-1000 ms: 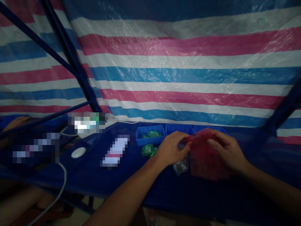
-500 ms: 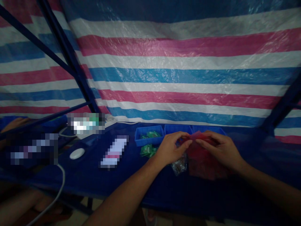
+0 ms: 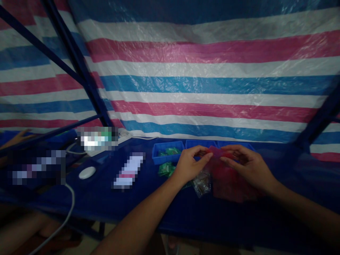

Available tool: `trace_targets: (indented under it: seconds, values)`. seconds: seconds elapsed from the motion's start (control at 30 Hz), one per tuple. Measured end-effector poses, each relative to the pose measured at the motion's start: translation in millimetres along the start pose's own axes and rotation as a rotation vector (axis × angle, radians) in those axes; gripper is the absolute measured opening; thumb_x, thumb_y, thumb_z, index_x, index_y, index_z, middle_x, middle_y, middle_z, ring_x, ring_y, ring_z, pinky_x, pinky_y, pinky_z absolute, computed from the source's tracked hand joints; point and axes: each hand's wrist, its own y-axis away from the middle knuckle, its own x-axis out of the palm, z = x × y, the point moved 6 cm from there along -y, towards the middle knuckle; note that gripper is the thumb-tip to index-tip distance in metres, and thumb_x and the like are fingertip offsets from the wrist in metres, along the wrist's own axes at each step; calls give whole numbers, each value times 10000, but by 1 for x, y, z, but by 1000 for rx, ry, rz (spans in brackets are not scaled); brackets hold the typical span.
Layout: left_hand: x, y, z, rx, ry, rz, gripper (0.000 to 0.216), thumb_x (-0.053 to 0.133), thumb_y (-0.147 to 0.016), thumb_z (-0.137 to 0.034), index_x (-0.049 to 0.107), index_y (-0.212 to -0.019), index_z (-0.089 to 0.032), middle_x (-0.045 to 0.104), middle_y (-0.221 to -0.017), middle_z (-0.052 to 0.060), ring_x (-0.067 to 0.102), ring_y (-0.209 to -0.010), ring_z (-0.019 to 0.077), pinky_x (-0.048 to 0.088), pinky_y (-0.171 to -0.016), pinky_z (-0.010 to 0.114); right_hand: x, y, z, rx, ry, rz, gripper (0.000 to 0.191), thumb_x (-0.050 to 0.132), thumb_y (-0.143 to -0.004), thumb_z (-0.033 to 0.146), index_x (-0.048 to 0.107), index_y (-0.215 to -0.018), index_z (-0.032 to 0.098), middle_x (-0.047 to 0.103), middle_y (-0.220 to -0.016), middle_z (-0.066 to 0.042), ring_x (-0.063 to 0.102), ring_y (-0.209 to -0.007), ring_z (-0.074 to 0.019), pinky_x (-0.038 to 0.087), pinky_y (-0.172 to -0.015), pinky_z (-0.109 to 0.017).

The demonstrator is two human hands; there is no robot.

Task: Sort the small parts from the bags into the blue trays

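Observation:
Between both hands is a sheer red mesh bag [image 3: 217, 154], pinched at its top edge. My left hand [image 3: 190, 163] is closed on the left side of that edge, thumb against fingers. My right hand [image 3: 247, 166] grips the right side in the same way. More red mesh bags [image 3: 231, 187] lie on the table below my right hand. Beneath my left hand rests a clear plastic packet [image 3: 202, 184] with brownish contents that I cannot make out. Green packets [image 3: 166, 169] lie just left of my left wrist.
Three blue bins stand in a row at the back; the left bin [image 3: 156, 159] holds green packets. Left of them are a phone [image 3: 129, 171], a round white object [image 3: 87, 173] and a white cable [image 3: 71, 202]. Another person's hand [image 3: 20, 137] shows at far left, beyond the blue frame [image 3: 90, 92].
My hands have drawn slightly apart, the left one shifting a little leftward, and the red mesh between them is spread wider. At far left, the other person's hand has moved.

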Motion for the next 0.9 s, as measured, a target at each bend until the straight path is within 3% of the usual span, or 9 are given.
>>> trace_targets:
  seconds: [0.3, 0.5, 0.6, 0.7, 0.8, 0.9]
  values:
    - [-1, -3, 17, -49, 23, -41, 281, 713, -951, -436, 788, -1003, -170, 813, -984, 71, 751, -856, 187, 584, -748, 283, -5, -4, -3, -56, 19, -47, 405, 847, -839, 510, 697, -1113, 252, 801, -1024, -69, 777, -947, -266, 651, -825, -395]
    - [-13, -1, -5, 92, -183, -188, 199, 756, -929, -358, 775, -1056, -205, 793, -1032, 61, 735, -926, 193, 586, -817, 314, -11, -7, -9, -10, -32, -87, 301, 830, -860, 493, 663, -960, 264, 737, -829, -19, 720, -725, -208, 606, -631, -317]
    - [-2, 3, -20, 229, -243, -65, 269, 785, -906, -395, 764, -1101, -212, 776, -1099, 69, 723, -1006, 203, 583, -906, 342, -10, -5, -5, 3, -70, -99, 286, 835, -861, 468, 640, -940, 275, 700, -788, 1, 687, -683, -186, 586, -596, -292]
    - [12, 6, -24, 290, -269, 84, 478, 852, -832, -431, 722, -1232, -203, 748, -1219, 100, 706, -1109, 243, 564, -992, 378, 0, -1, 3, 4, -117, -14, 288, 847, -854, 448, 645, -964, 275, 734, -847, -11, 731, -772, -203, 627, -700, -315]
    - [14, 6, -19, 251, -271, 110, 309, 710, -965, -365, 735, -1222, -195, 762, -1172, 99, 713, -1065, 228, 559, -954, 353, 8, 4, 9, 3, -155, 73, 257, 779, -915, 467, 685, -1041, 264, 779, -1000, -52, 770, -900, -230, 644, -844, -368]
    - [6, 3, -15, 167, -249, 53, 255, 601, -1031, -341, 771, -1155, -196, 779, -1066, 79, 716, -947, 199, 553, -834, 306, 0, 4, 10, -34, -71, -8, 246, 753, -933, 476, 703, -1062, 273, 771, -1031, -60, 765, -866, -232, 647, -808, -374]
